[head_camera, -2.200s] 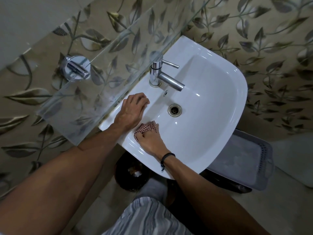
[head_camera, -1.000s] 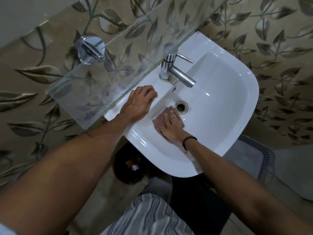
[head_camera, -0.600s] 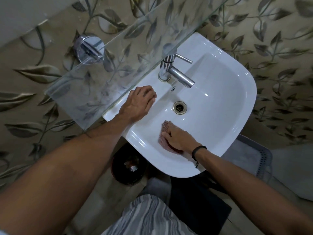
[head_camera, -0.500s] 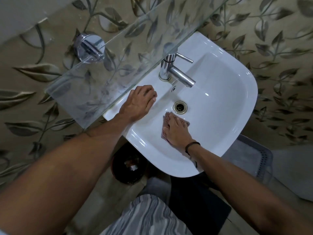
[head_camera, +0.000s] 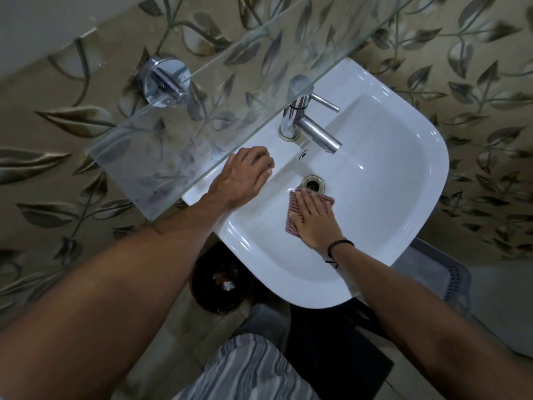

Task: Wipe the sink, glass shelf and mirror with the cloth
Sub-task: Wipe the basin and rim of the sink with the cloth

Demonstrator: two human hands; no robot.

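A white sink (head_camera: 398, 180) hangs on the leaf-patterned wall, with a chrome tap (head_camera: 308, 128) at its back and a drain (head_camera: 313, 182) in the bowl. My right hand (head_camera: 313, 217) lies flat, fingers straight, pressing a red checked cloth (head_camera: 292, 209) onto the bowl just below the drain. My left hand (head_camera: 242, 177) rests on the sink's left rim, fingers bent over the edge. A glass shelf (head_camera: 178, 131) runs above the sink's back edge. The mirror is out of view.
A chrome shelf bracket (head_camera: 163, 82) sits on the wall at upper left. Under the sink stand a dark round bin (head_camera: 220, 287) and a grey plastic basket (head_camera: 444, 281). My striped shorts (head_camera: 248, 370) show at the bottom.
My right hand has slid the cloth back and forth inside the bowl, and now it is up beside the drain again. The left hand has stayed on the rim.
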